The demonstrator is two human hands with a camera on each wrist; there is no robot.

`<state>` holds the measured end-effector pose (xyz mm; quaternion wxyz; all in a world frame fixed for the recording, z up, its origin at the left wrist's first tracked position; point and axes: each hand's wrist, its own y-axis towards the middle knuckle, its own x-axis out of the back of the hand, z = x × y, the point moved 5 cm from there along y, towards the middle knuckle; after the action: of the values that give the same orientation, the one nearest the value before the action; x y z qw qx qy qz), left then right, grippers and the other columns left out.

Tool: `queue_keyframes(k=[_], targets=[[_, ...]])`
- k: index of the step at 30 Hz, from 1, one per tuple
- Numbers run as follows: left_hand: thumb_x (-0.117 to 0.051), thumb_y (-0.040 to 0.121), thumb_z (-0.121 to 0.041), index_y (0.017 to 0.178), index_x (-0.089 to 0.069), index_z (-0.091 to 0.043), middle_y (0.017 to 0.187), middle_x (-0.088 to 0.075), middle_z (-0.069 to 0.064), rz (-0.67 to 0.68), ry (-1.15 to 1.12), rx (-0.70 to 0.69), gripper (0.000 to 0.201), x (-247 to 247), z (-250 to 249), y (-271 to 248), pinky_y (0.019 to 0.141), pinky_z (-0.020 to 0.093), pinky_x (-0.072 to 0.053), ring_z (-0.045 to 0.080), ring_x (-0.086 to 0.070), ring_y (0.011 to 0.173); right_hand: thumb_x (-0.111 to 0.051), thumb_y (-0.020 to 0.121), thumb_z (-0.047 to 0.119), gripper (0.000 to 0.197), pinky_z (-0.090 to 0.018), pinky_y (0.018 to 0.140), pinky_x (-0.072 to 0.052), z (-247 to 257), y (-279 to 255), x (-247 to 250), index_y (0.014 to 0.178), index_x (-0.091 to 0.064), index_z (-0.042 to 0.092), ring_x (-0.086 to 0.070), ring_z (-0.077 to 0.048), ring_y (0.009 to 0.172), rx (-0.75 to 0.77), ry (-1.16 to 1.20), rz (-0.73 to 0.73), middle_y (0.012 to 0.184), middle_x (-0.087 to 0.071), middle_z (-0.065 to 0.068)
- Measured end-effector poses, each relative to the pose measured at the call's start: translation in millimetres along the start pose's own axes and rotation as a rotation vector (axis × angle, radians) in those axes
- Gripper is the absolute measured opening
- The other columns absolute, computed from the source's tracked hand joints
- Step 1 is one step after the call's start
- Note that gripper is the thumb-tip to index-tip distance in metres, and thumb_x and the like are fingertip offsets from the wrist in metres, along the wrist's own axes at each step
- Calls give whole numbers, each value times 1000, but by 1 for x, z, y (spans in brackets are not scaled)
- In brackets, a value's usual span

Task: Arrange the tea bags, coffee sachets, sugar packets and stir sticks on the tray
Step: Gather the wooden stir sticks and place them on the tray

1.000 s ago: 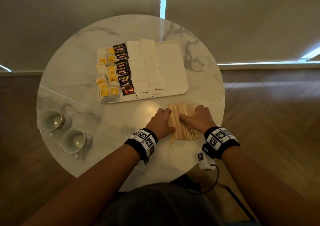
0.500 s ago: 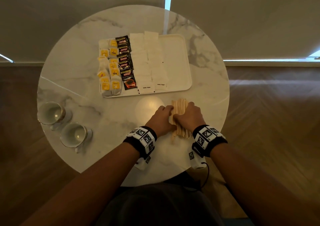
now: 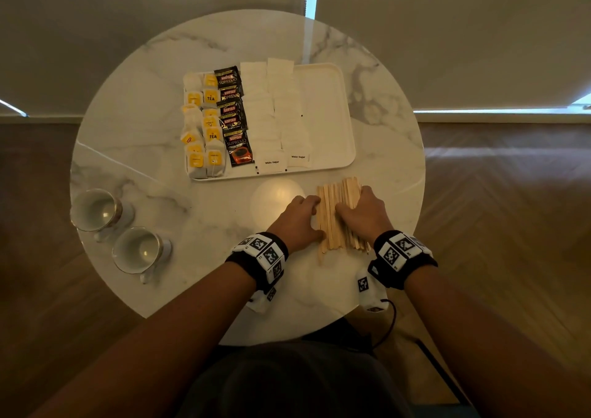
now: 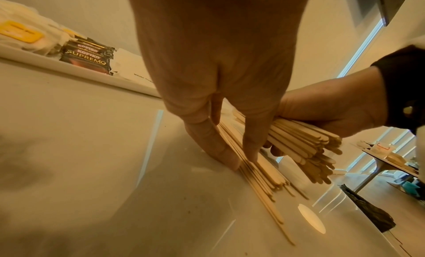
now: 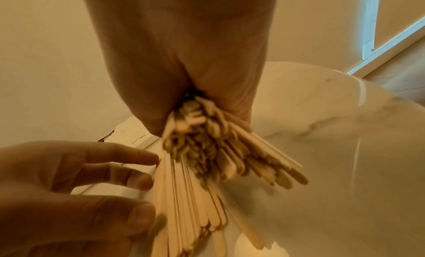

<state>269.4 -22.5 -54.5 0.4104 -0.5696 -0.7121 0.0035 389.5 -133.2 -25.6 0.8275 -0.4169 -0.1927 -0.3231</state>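
While gripped: stir sticks [image 3: 339, 216], right hand [image 3: 363, 212].

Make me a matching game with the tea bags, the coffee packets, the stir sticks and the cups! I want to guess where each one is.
Things:
1. tea bags
2. coffee sachets
3. stir sticks
4. cups

Places:
A. on the table, between both hands
B. tray's left edge
C. on the table, far left, off the tray
D. on the tray, beside the white sugar packets

Pairs: 1-B, 2-D, 3-A, 4-C
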Motion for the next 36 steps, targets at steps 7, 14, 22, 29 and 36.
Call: queue_keyframes(k=[7, 14, 22, 29, 36], targets=[[-78, 79, -31, 140, -42, -18, 120, -53, 2, 5, 24, -21, 73, 4, 1, 2, 85, 21, -39, 11, -49, 101, -58, 90, 34, 41, -29, 74, -40, 2, 7, 9, 119, -45, 9, -56, -23, 91, 20, -8, 18, 105, -56, -5], [-63, 91, -25, 124, -57, -18, 103, -63, -3, -202, -43, -151, 34, 51, -21, 22, 80, 32, -54, 10, -62, 81, -59, 88, 38, 44, -36, 77, -51, 27, 33, 24, 118, -44, 9, -63, -26, 90, 57, -83, 70, 107, -61, -10], [-55, 95, -20, 120, -60, -15, 99, -72, 4, -320, -130, -210, 26, 116, -46, 89, 81, 31, -57, 12, -68, 87, -61, 88, 40, 50, -32, 68, -46, 93, 94, 36, 122, -44, 8, -59, -21, 87, 155, -171, 57, 111, -57, -8], [-54, 95, -18, 129, -57, -13, 107, -71, 7, -335, -91, -128, 34, 151, -46, 149, 85, 20, -46, 16, -65, 99, -62, 90, 37, 55, -30, 70, -39, 132, 153, 31, 129, -43, 4, -53, -22, 96, 149, -212, 21, 123, -54, -11], [-51, 95, -19, 129, -58, -13, 108, -70, 9, -328, -112, -45, 35, 164, -40, 188, 85, 27, -52, 18, -67, 95, -65, 87, 39, 56, -37, 74, -52, 152, 182, 23, 123, -46, 1, -62, -32, 100, 161, -210, -37, 117, -60, -17]])
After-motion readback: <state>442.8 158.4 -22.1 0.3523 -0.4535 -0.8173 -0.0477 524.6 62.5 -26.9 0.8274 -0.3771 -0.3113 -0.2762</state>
